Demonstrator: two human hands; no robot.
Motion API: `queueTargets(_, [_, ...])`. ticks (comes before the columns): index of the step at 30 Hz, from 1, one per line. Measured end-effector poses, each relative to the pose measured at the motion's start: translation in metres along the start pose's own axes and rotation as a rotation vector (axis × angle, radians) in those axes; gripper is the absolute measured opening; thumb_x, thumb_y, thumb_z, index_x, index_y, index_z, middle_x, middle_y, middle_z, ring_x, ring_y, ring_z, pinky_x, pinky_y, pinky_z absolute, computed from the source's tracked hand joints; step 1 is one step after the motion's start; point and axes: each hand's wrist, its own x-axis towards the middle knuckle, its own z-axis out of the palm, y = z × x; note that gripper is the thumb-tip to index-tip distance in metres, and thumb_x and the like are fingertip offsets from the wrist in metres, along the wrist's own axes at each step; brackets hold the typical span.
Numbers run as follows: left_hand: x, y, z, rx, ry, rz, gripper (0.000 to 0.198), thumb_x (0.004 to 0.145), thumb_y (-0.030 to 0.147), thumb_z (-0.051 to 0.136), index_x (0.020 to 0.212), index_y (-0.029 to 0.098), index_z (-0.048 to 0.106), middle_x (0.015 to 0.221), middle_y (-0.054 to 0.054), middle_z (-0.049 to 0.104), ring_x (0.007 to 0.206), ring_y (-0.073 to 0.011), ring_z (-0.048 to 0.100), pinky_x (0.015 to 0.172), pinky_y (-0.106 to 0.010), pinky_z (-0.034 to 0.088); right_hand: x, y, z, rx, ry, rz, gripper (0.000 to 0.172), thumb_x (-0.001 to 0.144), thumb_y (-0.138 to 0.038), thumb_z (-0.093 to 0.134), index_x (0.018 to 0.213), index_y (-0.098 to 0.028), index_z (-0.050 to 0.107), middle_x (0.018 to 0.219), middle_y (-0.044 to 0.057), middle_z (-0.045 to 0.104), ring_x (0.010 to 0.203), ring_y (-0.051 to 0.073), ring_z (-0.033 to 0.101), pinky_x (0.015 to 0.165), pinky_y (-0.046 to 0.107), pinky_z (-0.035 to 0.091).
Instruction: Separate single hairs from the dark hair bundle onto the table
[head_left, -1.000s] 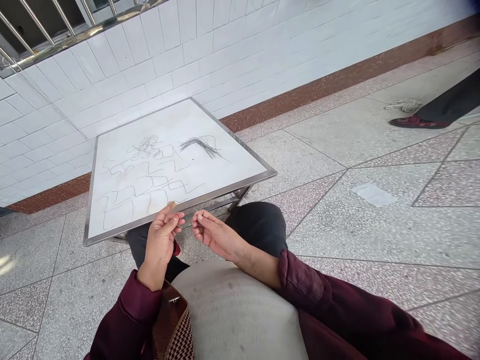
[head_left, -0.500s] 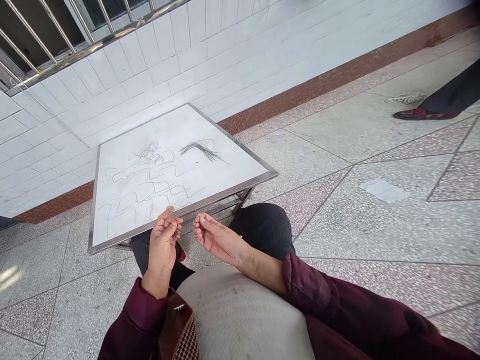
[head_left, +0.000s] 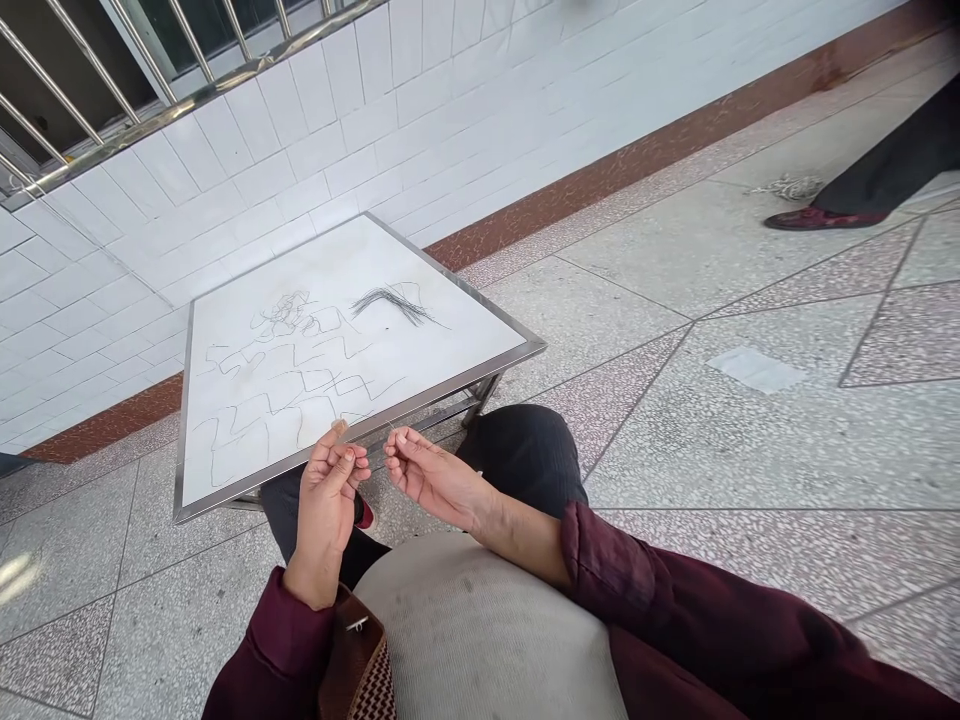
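My left hand point(head_left: 330, 490) is closed in a pinch just off the table's near edge; whatever it grips is too fine to make out. Facing it a short gap away, my right hand point(head_left: 427, 475) pinches a thin wire point(head_left: 391, 427), whose tip shows above the fingers. On the white table point(head_left: 442, 360) lie many thin bent wires point(head_left: 300, 405) spread over its near and left part. A tangled heap of wire point(head_left: 285, 313) rests behind them. To its right is a bundle of dark wires point(head_left: 397, 300) with a bend in the middle.
A white tiled wall point(head_left: 315, 150) runs behind the table, below a window with metal bars point(head_left: 165, 60). Another person's leg and dark red shoe point(head_left: 825, 218) are at the far right, beside a pale stringy bundle point(head_left: 791, 186). A white sheet point(head_left: 757, 369) lies on the floor.
The view has shifted slightly, so the table and floor sit a little further left. Both hands keep their pinches, nearly in the same place.
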Motion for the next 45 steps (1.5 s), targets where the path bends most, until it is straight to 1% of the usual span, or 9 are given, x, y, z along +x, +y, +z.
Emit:
queueTargets(9, [-0.002,0.000,0.000,0.016,-0.047,0.020,0.046,0.075,0.019,0.076,0.119,0.022,0.063,0.085,0.000,0.067,0.080,-0.0105,0.064,0.072,-0.021,0.052,0.001,-0.003,-0.002,-0.007,-0.019,-0.014,0.015,0.083,-0.030,0.072,0.083,-0.020,0.061,0.079,-0.003,0.056,0.066,0.005,0.053,0.068,0.019,0.050])
queueTargets(16, [-0.003,-0.002,-0.003,0.013,-0.013,-0.034,0.047,0.073,0.016,0.078,0.118,0.023,0.063,0.082,0.002,0.067,0.079,-0.0095,0.065,0.072,-0.019,0.054,0.001,-0.005,-0.003,-0.042,-0.015,-0.014,0.017,0.081,-0.031,0.074,0.082,-0.019,0.061,0.079,-0.004,0.056,0.064,0.004,0.053,0.064,0.017,0.048])
queueTargets(19, [-0.004,-0.003,-0.005,0.006,-0.007,-0.042,0.047,0.073,0.016,0.078,0.118,0.023,0.063,0.082,0.002,0.066,0.079,-0.0093,0.065,0.072,-0.019,0.054,0.000,-0.007,-0.004,-0.133,-0.012,-0.047,0.019,0.080,-0.033,0.074,0.090,-0.021,0.063,0.080,-0.004,0.056,0.064,0.005,0.053,0.061,0.018,0.045])
queueTargets(22, [-0.005,-0.003,-0.006,-0.002,0.008,-0.038,0.047,0.073,0.015,0.078,0.117,0.023,0.064,0.082,0.002,0.066,0.078,-0.0091,0.065,0.072,-0.019,0.054,0.000,-0.010,-0.006,-0.232,-0.016,-0.098,0.027,0.081,-0.034,0.073,0.105,-0.025,0.063,0.083,-0.004,0.055,0.064,0.005,0.051,0.058,0.018,0.042])
queueTargets(26, [-0.004,-0.004,-0.006,-0.023,0.016,-0.041,0.047,0.073,0.014,0.077,0.117,0.023,0.064,0.082,0.002,0.067,0.077,-0.0089,0.065,0.072,-0.019,0.054,0.001,-0.010,-0.009,-0.404,-0.088,-0.212,0.042,0.079,-0.028,0.073,0.119,-0.029,0.059,0.085,-0.004,0.054,0.068,0.008,0.050,0.059,0.021,0.041])
queueTargets(29, [-0.004,-0.006,-0.005,-0.050,0.008,-0.053,0.046,0.074,0.013,0.077,0.117,0.021,0.064,0.081,0.002,0.066,0.079,-0.0090,0.065,0.074,-0.019,0.054,0.002,-0.009,-0.010,-0.474,-0.134,-0.277,0.044,0.081,-0.026,0.071,0.122,-0.028,0.057,0.084,-0.003,0.054,0.069,0.009,0.049,0.062,0.023,0.041])
queueTargets(35, [-0.007,-0.010,-0.003,-0.143,0.005,-0.102,0.044,0.075,0.008,0.075,0.116,0.020,0.065,0.080,0.001,0.065,0.078,-0.0076,0.065,0.075,-0.017,0.055,0.003,-0.015,-0.014,-0.503,-0.222,-0.282,0.053,0.082,-0.024,0.070,0.131,-0.031,0.053,0.084,-0.003,0.054,0.071,0.010,0.050,0.066,0.024,0.044])
queueTargets(40, [-0.010,-0.014,0.002,-0.211,-0.018,-0.159,0.042,0.077,0.006,0.072,0.116,0.020,0.064,0.083,0.000,0.066,0.079,-0.0067,0.065,0.078,-0.017,0.055,0.004,-0.020,-0.023,-0.512,-0.295,-0.315,0.047,0.081,-0.022,0.071,0.126,-0.029,0.058,0.083,-0.003,0.054,0.070,0.009,0.050,0.067,0.023,0.046])
queueTargets(45, [-0.012,-0.017,0.004,-0.225,-0.048,-0.195,0.044,0.076,0.005,0.073,0.116,0.020,0.064,0.084,0.000,0.066,0.078,-0.0065,0.065,0.076,-0.016,0.055,0.005,-0.026,-0.026,-0.492,-0.395,-0.301,0.058,0.080,-0.020,0.074,0.133,-0.030,0.052,0.087,-0.002,0.057,0.075,0.008,0.054,0.068,0.021,0.047])
